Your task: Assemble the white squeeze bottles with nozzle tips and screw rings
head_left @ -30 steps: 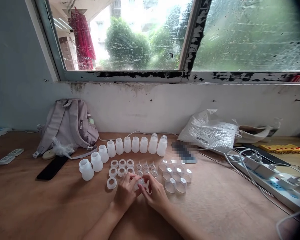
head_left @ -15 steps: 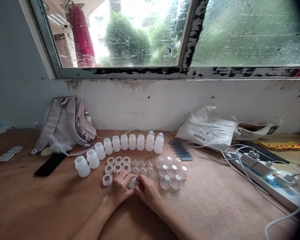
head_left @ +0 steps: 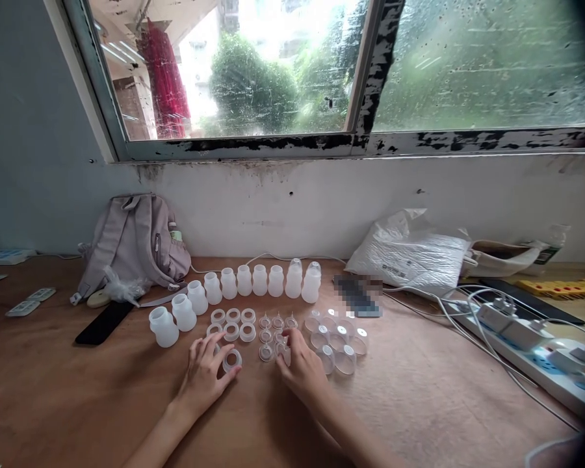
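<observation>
My left hand is low over the table, fingers spread and thumb beside a white screw ring. More translucent rings lie in rows just beyond it, some partly covered by its fingers. My right hand has thumb and fingertips around a clear bottle nipple, which they partly hide. To its left, several clear nipples stand in rows. Clear dome caps are grouped to the right of that hand. Behind, frosted baby bottles form a curved line; the two rightmost wear clear caps.
A black phone and a grey backpack are on the left. At the back right are a blurred-out dark item and a silvery plastic bag. A power strip with white cables extends along the right.
My hands were together around a clear piece; they have now moved apart, the left to a ring and the right to a nipple. The view has shifted slightly.
</observation>
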A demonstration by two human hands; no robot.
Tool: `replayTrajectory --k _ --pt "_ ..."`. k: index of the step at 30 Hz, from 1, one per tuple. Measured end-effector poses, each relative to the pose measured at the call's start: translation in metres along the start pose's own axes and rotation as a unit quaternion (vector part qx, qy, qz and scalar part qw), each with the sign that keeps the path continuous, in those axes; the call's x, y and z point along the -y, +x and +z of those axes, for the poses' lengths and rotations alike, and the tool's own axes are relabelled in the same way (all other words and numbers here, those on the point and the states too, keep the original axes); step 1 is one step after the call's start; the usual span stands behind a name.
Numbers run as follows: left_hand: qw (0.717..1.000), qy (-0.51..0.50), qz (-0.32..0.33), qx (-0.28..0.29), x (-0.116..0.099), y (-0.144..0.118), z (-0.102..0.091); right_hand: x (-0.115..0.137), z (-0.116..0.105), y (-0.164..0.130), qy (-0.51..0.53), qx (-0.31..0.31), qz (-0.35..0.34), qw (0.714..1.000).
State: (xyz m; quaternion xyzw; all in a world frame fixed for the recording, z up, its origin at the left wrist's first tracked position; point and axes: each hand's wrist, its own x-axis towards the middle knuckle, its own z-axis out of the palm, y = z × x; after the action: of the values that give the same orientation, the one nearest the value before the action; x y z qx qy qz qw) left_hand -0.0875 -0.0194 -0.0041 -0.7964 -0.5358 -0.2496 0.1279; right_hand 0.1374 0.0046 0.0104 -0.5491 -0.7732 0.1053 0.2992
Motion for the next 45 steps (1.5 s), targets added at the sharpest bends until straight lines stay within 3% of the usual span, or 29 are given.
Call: replayTrajectory --k 6,14,30,34,39,45 --pt "0.998 0.050 -0.038 -0.018 0.011 0.000 0.012 -0.001 0.009 -0.002 -0.029 0.057 0.062 0.996" --pt "0.997 0.016 -0.070 -0.029 0.024 0.001 0.016 -0.003 0.006 0.002 -0.032 0.083 0.094 0.992" --pt "0.995 -0.002 -0.088 -0.038 0.025 0.003 0.017 -0.008 0.013 0.001 -0.052 0.039 0.055 0.996" --pt "0.997 -0.005 -0.072 -0.036 0.025 0.002 0.016 -0.003 0.002 0.004 -0.031 -0.017 0.026 0.999" --pt "0.999 -0.013 -0.035 -0.016 0.019 0.002 0.010 -0.003 -0.019 0.037 -0.050 -0.131 -0.029 0.990" --pt "0.999 -0.029 -0.022 -0.031 0.015 0.001 0.004 -0.022 -0.049 0.122 -0.219 -0.157 -0.025 0.963"
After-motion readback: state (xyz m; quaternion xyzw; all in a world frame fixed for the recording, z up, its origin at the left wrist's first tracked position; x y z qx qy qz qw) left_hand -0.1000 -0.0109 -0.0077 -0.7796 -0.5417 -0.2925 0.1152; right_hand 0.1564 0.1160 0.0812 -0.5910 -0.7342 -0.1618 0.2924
